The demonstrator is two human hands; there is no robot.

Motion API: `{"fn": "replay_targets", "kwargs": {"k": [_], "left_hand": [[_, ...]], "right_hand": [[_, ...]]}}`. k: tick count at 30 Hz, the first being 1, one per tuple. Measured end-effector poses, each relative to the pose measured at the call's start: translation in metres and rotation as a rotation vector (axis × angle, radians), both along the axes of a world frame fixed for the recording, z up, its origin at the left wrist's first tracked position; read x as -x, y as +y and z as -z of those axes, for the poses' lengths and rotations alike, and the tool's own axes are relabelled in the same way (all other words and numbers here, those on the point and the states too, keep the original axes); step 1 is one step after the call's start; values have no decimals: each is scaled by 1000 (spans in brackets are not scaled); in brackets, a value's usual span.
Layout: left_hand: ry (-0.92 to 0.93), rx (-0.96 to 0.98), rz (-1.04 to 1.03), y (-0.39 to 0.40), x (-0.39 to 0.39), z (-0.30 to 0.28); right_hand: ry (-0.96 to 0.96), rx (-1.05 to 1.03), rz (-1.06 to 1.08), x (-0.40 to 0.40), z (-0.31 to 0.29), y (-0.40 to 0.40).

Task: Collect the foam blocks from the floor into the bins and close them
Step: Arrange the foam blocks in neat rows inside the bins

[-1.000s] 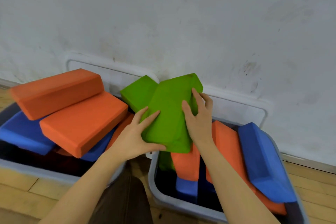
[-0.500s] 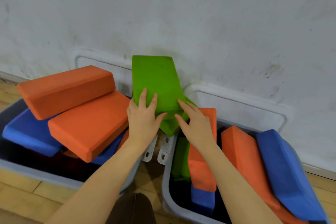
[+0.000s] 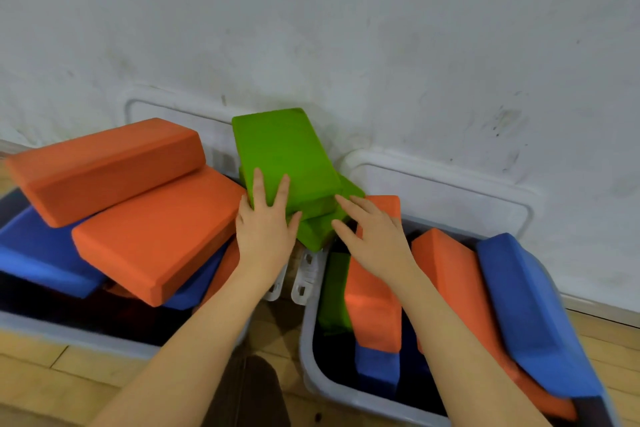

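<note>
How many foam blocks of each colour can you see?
Orange: 5
Blue: 4
Green: 3
Total: 12 in view; more may be hidden underneath.

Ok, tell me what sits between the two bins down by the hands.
In the head view, two white latch handles hang in the gap between the left bin and right bin, over bare wooden floor.
</note>
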State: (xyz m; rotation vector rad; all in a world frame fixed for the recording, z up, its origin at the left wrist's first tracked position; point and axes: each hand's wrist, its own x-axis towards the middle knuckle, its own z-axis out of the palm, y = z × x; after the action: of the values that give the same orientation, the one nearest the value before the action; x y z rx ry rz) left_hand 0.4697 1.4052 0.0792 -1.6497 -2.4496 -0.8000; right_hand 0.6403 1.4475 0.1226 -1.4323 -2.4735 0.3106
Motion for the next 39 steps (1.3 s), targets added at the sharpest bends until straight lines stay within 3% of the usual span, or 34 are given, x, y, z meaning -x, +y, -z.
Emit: {"fn": "replay_targets", "kwargs": {"k": [4, 8, 14, 17, 22, 25, 28, 33, 39], "left_hand": [[-87, -147, 89, -2, -1, -9], [-145, -291, 186, 9, -17, -14], [77, -132, 144, 5, -22, 1], [182, -117, 154, 1, -22, 0], [153, -182, 194, -18, -44, -14], [115, -235, 320, -30, -72, -21], [83, -45, 442, -43, -101, -16], [109, 361, 450, -56, -123, 0], [138, 301, 527, -55, -128, 6]], "right_hand": [[-41, -3, -31, -2, 8, -5], [58, 51, 59, 7, 1, 12], [-61, 20, 60, -14, 14, 21], [-23, 19, 48, -19, 19, 12], [155, -65, 102, -52, 23, -11], [187, -111, 178, -89, 27, -25], [124, -38, 209, -130, 35, -39], [-75, 186, 178, -176, 53, -60], [-300, 121, 61, -191, 77, -62]]}}
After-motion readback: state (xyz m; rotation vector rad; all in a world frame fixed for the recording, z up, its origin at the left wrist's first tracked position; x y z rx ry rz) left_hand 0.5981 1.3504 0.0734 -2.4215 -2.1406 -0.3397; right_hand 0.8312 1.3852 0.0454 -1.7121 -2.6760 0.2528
